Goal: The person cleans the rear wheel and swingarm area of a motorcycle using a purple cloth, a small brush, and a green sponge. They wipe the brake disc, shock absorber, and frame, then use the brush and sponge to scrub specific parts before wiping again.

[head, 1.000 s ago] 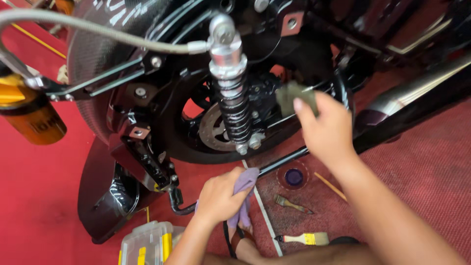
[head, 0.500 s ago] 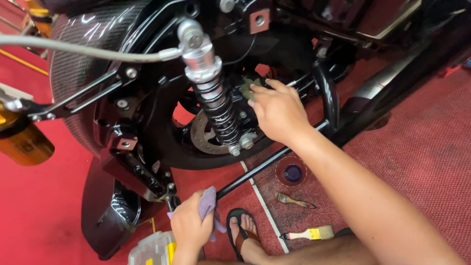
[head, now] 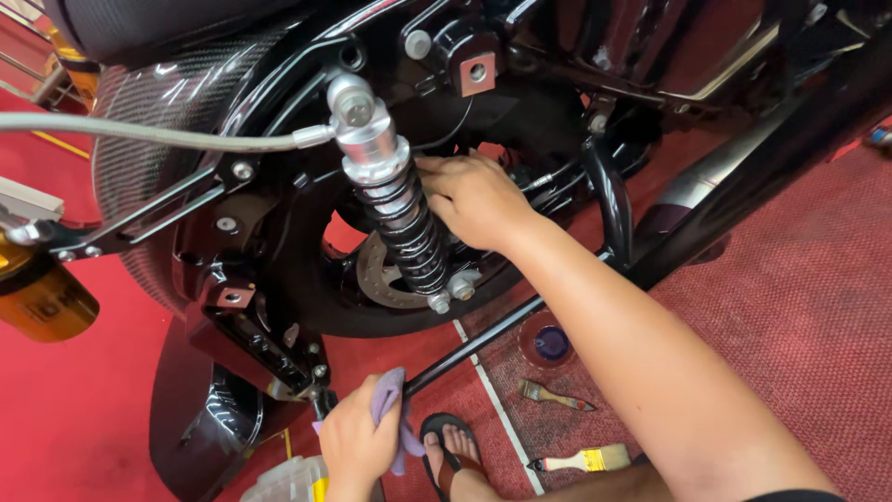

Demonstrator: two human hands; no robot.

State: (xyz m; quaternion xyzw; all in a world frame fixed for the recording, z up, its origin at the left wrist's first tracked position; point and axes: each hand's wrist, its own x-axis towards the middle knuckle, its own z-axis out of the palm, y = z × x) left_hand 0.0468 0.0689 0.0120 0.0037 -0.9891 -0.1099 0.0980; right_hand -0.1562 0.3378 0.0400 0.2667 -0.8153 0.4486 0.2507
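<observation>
Floor: a red mat (head: 799, 307) is laid under everything, crossed by a white line (head: 497, 409).
Brushes: a dark-bristled brush (head: 555, 397) and a pale-bristled brush (head: 581, 459) are laid on the mat, near each other.
Dish: a small round dish (head: 548, 340) is set just above them.
Container: an amber container (head: 42, 297) is seen at the left edge.

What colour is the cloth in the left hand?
The cloth is pale purple, seen in the head view.
</observation>
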